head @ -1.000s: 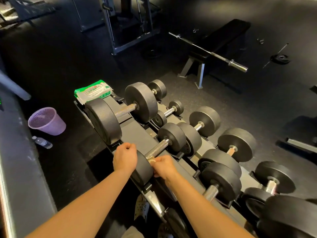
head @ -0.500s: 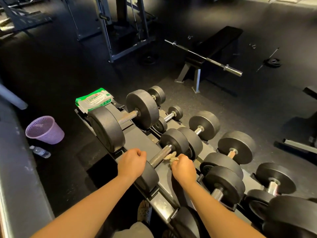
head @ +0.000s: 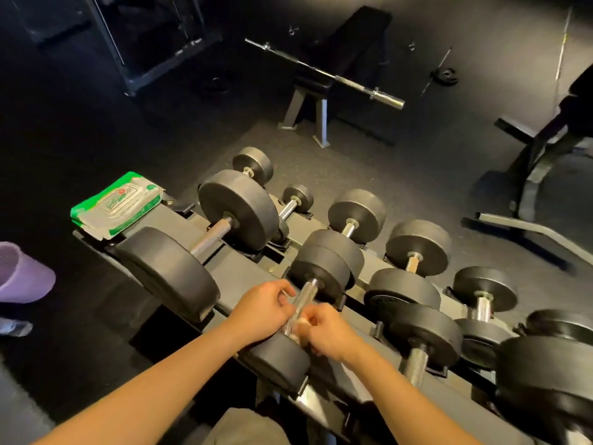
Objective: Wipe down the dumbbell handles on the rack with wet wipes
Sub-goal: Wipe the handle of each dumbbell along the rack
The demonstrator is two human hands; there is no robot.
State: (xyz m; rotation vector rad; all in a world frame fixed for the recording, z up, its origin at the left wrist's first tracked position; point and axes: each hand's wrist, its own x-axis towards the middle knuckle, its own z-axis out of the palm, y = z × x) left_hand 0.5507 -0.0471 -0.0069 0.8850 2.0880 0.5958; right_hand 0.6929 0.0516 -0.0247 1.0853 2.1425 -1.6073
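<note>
A black dumbbell with a knurled steel handle [head: 305,295] lies on the top tier of the dark rack [head: 239,274], right in front of me. My right hand [head: 329,334] pinches a small whitish wet wipe [head: 301,323] against the near end of that handle. My left hand [head: 260,311] is at the handle's left side, with its fingers curled onto the bar just above the near plate [head: 279,364]. A green and white wet wipes pack [head: 118,203] lies on the rack's far left end.
A larger dumbbell [head: 211,232] sits to the left and several more fill both tiers to the right. A purple bin [head: 22,274] and a water bottle [head: 14,327] stand on the floor at left. Beyond the rack are a bench [head: 340,53] and a barbell [head: 324,72].
My left hand moved from the near plate onto the handle. My right hand slid the wipe along the bar, up towards the far plate and back to the near end. My view shifted left.
</note>
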